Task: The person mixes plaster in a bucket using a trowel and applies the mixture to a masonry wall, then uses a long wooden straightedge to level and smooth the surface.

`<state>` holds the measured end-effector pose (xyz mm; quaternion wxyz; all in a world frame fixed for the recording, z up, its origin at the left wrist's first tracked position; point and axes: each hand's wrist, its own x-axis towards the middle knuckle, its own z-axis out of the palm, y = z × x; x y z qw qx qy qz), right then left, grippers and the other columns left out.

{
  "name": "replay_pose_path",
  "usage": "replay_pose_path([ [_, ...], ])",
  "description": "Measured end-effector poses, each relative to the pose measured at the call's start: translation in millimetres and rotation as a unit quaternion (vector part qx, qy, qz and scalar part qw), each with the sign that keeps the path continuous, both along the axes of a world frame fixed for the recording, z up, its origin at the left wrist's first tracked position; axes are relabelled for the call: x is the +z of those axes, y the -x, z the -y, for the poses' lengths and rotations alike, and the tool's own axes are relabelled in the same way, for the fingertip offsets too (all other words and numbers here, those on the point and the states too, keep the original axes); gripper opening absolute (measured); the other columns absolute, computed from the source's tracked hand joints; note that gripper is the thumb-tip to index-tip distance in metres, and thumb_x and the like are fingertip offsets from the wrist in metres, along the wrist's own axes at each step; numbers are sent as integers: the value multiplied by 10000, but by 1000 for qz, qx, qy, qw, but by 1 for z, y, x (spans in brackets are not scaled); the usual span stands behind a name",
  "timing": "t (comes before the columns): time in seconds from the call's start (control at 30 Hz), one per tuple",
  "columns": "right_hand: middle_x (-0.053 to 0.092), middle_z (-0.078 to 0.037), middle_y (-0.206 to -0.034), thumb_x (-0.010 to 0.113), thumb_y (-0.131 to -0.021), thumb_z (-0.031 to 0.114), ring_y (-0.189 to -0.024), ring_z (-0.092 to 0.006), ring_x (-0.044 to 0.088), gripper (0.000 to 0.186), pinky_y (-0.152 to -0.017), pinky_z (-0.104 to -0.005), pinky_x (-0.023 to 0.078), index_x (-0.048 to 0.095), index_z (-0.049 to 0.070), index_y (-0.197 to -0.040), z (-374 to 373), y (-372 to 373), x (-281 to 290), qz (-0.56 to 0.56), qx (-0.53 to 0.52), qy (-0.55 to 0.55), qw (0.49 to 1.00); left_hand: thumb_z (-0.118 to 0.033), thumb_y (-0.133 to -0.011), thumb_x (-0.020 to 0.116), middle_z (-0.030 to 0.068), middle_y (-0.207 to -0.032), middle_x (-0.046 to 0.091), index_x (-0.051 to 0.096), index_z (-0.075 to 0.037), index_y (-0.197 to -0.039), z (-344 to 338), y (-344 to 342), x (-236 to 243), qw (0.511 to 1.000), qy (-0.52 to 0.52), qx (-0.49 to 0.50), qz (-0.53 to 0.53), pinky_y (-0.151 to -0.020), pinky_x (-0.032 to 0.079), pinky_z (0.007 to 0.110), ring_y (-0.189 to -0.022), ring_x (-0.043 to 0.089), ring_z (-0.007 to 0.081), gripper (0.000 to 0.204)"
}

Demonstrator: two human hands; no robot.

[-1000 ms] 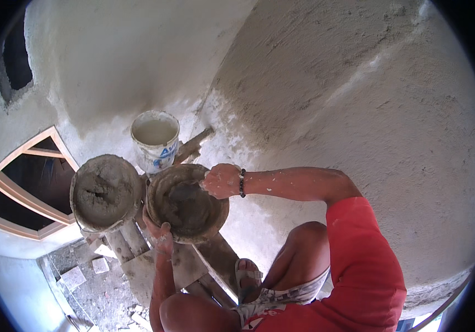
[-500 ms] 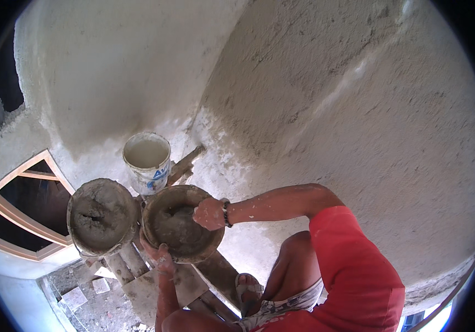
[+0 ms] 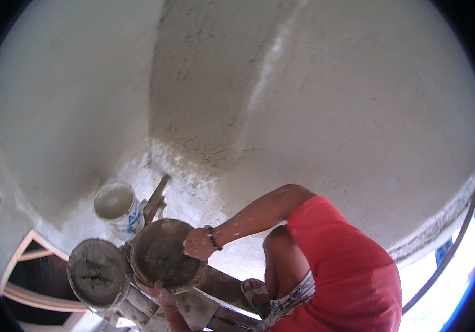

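A round mortar bucket (image 3: pixel 148 237) with grey wet mortar (image 3: pixel 166 264) inside stands in front of me on planks. My left hand (image 3: pixel 161 293) grips its near rim, thumb on the edge and the other fingers down the outside. Over the bucket's right side hovers my right hand (image 3: pixel 199 244), closed, with a dark bracelet at the wrist. What it holds is hidden beneath the fist. Just left of this bucket is a second bucket (image 3: pixel 98 242), filled near the rim with thick mortar. Behind them sits a white bucket (image 3: pixel 132 220) with blue markings and pale liquid inside.
Planks (image 3: pixel 193 307) carry the buckets and my sandalled foot (image 3: pixel 255 290). A plastered wall (image 3: pixel 315 122) rises ahead, partly darker and rough. Beside the white bucket a wooden pole (image 3: pixel 156 199) leans at the wall. A wooden window frame (image 3: pixel 44 297) lies at lower left.
My view has tilted up and turned right, so the buckets appear lower and further left. My left hand stays on the rim; my right hand remains closed over the same bucket.
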<state>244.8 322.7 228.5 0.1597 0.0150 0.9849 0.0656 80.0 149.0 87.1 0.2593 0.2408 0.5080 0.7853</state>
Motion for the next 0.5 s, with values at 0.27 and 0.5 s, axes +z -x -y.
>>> replay_pose_path([
  [0.27,669,-80,-798,601,-691,233,-777,-234,653,141,-705,-357,523,682,120,-713,-30,22,-28,20,38,-106,993,-146,-675,533,240,-1405,347,270,56,-1413,-1,-3,4,998,59,-8,-22,-1087,278,438,-1283,370,337,808],
  [0.5,652,-57,-743,605,-668,218,-734,-199,648,76,-621,-372,516,642,157,-642,-41,53,40,-201,13,-72,977,-168,-694,527,256,-1395,361,246,62,-1430,5,18,-39,971,190,55,-134,-1082,282,442,-1270,389,351,820],
])
